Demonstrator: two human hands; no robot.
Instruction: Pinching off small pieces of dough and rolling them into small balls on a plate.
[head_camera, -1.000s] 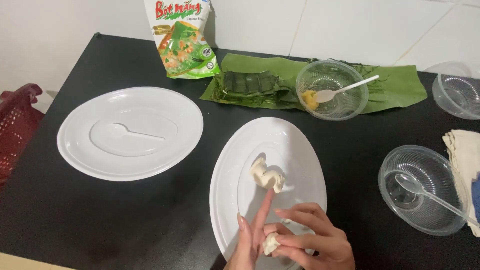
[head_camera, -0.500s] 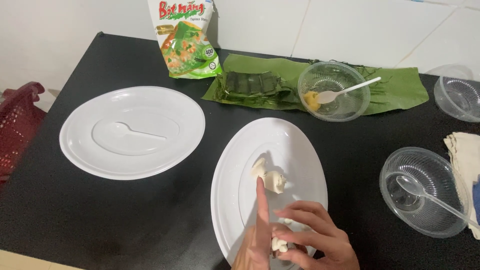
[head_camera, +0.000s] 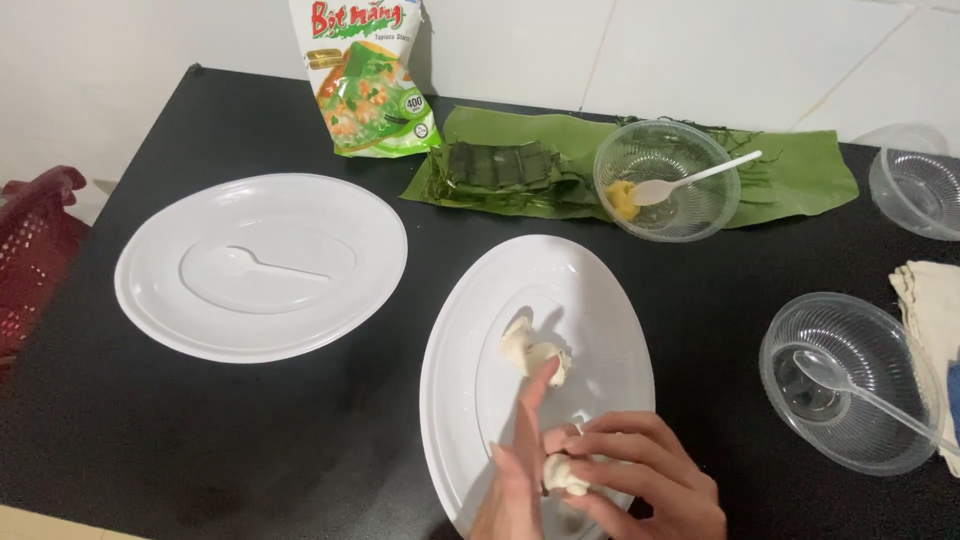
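Note:
A small lump of pale dough is pressed between my two hands over the near end of a white oval plate. My left hand is flat and upright, fingers stretched toward the plate's middle. My right hand curls over the lump from the right. A second, larger piece of dough lies on the plate just beyond my left fingertips.
On the black table: another white oval plate with a white spoon at left, a green starch bag, banana leaves with folded strips, a clear bowl holding yellow filling, two more clear bowls, a cloth. Red basket at far left.
My hands have kept working the small lump in nearly the same place; the lump sits a little deeper between the palms. Nothing else on the table has moved.

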